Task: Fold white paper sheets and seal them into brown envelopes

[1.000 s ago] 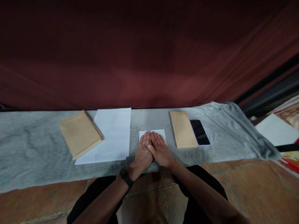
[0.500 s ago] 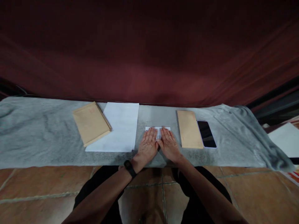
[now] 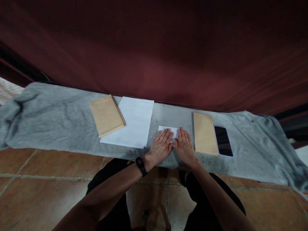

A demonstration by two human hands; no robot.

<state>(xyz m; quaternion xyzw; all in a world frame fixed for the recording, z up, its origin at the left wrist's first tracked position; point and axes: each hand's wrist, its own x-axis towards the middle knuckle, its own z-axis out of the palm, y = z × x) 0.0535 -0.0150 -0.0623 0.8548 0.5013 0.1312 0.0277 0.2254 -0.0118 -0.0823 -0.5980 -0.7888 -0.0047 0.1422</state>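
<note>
1. The left hand (image 3: 161, 146) lay flat, palm down, fingers straight and slightly spread; it was unclenched and grasped nothing, only pressing down.
2. The right hand (image 3: 184, 147) was the same: flat, palm down, fingers together and released, with nothing gripped.
3. The two hands sat side by side, with thumbs and inner edges touching or very nearly so; I could not tell which.
4. The small white folded rectangle of paper (image 3: 168, 128) lay under both sets of fingers. Only its far strip and corners showed past the fingertips; the rest was covered.
5. That folded paper rested on the long grey felt cloth (image 3: 60, 118) near the cloth's front edge, about mid-length, right in front of the person.
6. A black band (image 3: 141, 166) sat on the left wrist.
7. A large white flat sheet of paper (image 3: 136, 125) lay just left of the folded paper, near it but not touching the left hand.
8. A tan rectangular paper envelope (image 3: 106, 115) lay tilted, overlapping the left edge of the big sheet.
9. A second, narrower tan envelope (image 3: 204, 138) lay just right of the right hand, close but apart.
10. A black-screened smartphone (image 3: 223, 140) lay face up against that envelope's right side.
11. A dark red fabric curtain (image 3: 154, 57) hung behind the cloth.
12. A brown tiled floor (image 3: 48, 179) showed below the cloth's front edge, with the person's dark-clothed legs between the arms.
</note>
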